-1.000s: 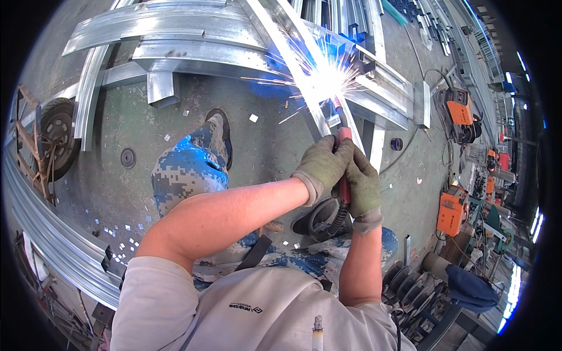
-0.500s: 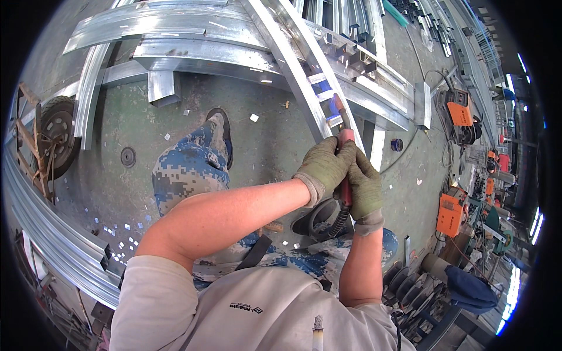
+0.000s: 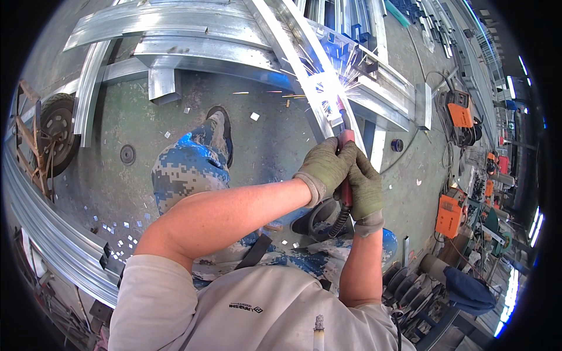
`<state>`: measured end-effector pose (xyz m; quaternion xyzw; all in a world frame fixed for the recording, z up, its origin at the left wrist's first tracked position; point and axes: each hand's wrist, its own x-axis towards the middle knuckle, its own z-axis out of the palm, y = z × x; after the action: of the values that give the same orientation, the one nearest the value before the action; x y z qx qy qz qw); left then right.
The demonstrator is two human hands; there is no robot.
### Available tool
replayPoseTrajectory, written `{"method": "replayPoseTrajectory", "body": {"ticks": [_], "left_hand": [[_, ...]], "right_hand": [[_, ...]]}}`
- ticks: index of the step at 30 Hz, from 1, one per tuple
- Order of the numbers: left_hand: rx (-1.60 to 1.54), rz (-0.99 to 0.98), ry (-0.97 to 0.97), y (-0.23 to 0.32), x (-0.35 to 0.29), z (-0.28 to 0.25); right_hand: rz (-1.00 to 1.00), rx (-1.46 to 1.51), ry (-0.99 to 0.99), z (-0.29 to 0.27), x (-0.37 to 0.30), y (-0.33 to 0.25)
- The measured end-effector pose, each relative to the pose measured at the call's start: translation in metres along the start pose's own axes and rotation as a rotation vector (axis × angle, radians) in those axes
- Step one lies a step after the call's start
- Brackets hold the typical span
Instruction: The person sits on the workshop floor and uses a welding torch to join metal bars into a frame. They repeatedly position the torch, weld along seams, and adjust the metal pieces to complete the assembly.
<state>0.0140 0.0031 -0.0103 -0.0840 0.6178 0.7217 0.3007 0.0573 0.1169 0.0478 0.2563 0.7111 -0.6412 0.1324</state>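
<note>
Both of my hands wear green work gloves and close around a red-handled welding torch [image 3: 346,138]. My left hand [image 3: 325,169] wraps its front part, while my right hand [image 3: 366,187] grips it from the right side. A black coiled cable sleeve [image 3: 341,223] runs from the torch's lower end. At the torch tip a bright white-blue arc glares and throws sparks, hiding the spot where it meets the metal. The arc lies between two parallel rails of a long silver metal frame [image 3: 316,120], which slopes from upper middle toward me.
Silver metal channels [image 3: 193,55] lie stacked beneath the frame. A spoked wheel [image 3: 57,131] stands at left, above long curved profiles [image 3: 64,251]. Orange welding machines [image 3: 460,111] and cables sit at right. A small dark spool [image 3: 397,145] and metal scraps [image 3: 254,116] lie on the floor.
A bright arc with flying sparks has appeared at the torch tip, lighting the frame and my trouser leg blue. My hands keep nearly the same place and grip.
</note>
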Motion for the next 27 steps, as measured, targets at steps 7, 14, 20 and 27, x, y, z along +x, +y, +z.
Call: {"method": "replayPoseTrajectory", "body": {"ticks": [7, 14, 20, 27], "left_hand": [[0.012, -0.004, -0.015, 0.005, -0.003, -0.001], [-0.02, 0.009, 0.005, 0.003, -0.002, 0.001], [0.004, 0.011, 0.041, -0.002, 0.004, 0.001], [-0.152, -0.011, -0.059, 0.008, -0.007, 0.002]], "right_hand": [[-0.004, 0.009, 0.01, -0.002, 0.0, 0.003], [-0.016, 0.014, 0.018, 0.0, 0.002, 0.003], [0.002, -0.012, -0.026, -0.001, 0.006, 0.0], [-0.022, 0.013, 0.029, -0.002, 0.0, -0.001]]}}
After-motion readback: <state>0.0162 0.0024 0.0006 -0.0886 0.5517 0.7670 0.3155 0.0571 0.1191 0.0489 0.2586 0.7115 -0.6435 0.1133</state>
